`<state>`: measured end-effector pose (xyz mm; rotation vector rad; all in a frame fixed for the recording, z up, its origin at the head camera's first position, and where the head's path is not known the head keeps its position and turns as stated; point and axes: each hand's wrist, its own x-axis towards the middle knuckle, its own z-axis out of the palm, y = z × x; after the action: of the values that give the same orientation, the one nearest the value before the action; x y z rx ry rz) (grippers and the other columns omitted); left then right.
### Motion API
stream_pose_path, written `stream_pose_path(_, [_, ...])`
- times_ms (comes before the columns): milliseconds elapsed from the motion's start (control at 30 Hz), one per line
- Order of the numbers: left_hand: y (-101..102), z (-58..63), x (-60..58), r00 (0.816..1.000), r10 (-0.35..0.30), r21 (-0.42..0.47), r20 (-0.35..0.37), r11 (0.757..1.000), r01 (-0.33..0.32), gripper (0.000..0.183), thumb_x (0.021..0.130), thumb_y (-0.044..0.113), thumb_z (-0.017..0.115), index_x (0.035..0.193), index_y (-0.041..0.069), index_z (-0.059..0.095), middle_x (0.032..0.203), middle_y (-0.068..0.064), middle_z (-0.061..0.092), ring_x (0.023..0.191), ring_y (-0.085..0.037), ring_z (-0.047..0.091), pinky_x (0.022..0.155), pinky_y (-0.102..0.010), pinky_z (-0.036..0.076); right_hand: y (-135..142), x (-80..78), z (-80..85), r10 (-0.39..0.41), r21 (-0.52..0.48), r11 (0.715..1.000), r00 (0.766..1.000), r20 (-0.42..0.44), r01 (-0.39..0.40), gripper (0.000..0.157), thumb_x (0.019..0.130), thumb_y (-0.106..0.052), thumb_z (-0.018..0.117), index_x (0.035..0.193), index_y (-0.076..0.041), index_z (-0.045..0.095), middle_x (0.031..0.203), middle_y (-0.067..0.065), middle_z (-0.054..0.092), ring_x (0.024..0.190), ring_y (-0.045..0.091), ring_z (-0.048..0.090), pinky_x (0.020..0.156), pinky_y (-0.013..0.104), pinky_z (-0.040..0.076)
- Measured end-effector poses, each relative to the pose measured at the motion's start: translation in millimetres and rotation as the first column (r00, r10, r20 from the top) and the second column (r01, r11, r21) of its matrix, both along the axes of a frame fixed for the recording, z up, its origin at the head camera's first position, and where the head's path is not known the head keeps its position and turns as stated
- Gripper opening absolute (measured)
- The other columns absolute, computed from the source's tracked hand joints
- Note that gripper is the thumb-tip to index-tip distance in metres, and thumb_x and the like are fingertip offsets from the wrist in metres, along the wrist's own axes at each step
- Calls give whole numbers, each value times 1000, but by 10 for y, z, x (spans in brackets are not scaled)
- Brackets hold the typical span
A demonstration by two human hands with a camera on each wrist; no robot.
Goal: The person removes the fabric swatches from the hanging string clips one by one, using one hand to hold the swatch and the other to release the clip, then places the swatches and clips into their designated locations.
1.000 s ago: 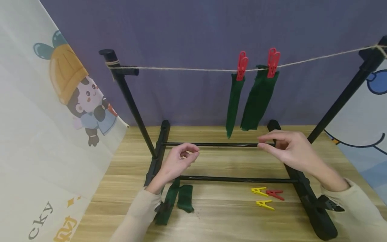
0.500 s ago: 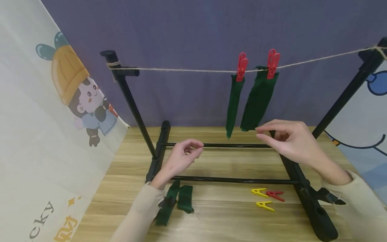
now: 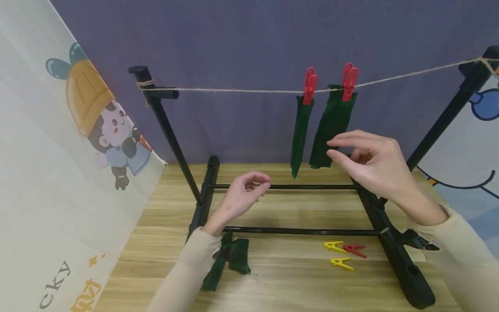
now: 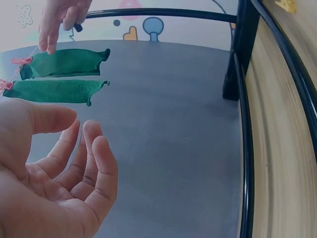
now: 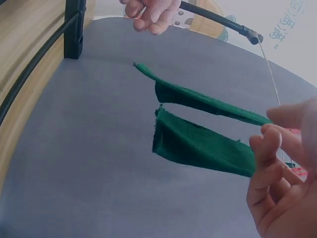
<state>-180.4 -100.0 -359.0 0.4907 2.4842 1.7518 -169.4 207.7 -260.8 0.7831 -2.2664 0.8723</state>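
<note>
Two dark green cloth strips hang from a string line (image 3: 234, 90), each under a red clothespin. The narrow strip (image 3: 301, 134) is on the left, its clothespin (image 3: 310, 86) upright on the line; the wider strip (image 3: 331, 130) hangs beside it under the other clothespin (image 3: 350, 82). My right hand (image 3: 374, 162) is raised in front of the wider strip, thumb and fingertips apart and nothing between them; it overlaps the strip's right edge in the head view. Lower left, my left hand (image 3: 247, 195) hovers above the rack's bars, fingers loosely bent and holding nothing.
Two more green strips (image 3: 238, 258) lie on the wooden table (image 3: 288, 281) by my left sleeve. Two yellow clothespins (image 3: 341, 263) and a red one (image 3: 354, 250) lie at the right. The black rack (image 3: 171, 138) carries the line between its posts.
My right hand has risen from below the wider strip to in front of its lower part. The left hand has drifted up and to the right. The hanging strips stay in place.
</note>
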Motion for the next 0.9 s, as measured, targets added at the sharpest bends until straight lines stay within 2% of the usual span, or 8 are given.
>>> stream_pose_path(333, [106,94,-93,1000,7,6,-21,1000,-7,22,101,30,64,119,20,70,119,-1,70,94,-17,66,77,-33,57,-98,-17,228,-22,-65,998,1000,-22,21,29,87,-7,80,115,-14,78,110,1,74,47,0,45,45,20,31])
stream_pose_path(433, [138,131,-125,1000,4,2,-30,1000,-4,22,102,32,63,120,22,70,122,1,68,98,-18,65,77,-33,56,-133,-30,315,-24,-93,995,1000,-11,23,30,89,-9,78,118,-16,77,105,-6,72,44,2,43,42,23,29])
stream_pose_path(567, [180,177,-161,999,-13,12,-43,1000,14,24,103,32,62,123,22,69,125,2,68,101,-18,65,75,-33,57,-191,-54,420,-34,-115,993,999,-21,31,29,92,-12,75,121,-19,76,108,-10,71,43,3,39,43,25,27])
stream_pose_path(800, [222,234,-223,996,-54,36,-68,998,56,27,103,27,62,127,16,67,129,-3,67,102,-21,67,77,-40,61,-318,-81,565,-49,-90,995,991,-126,38,35,91,-8,75,125,-12,74,127,9,71,53,-10,47,52,9,36])
stream_pose_path(900, [243,286,-252,995,-57,34,-82,998,60,28,103,27,62,127,16,67,128,-5,68,104,-24,67,79,-38,61,-367,-92,641,-71,-85,995,985,-155,58,37,92,-11,73,129,-12,72,128,9,71,55,-13,46,54,7,36])
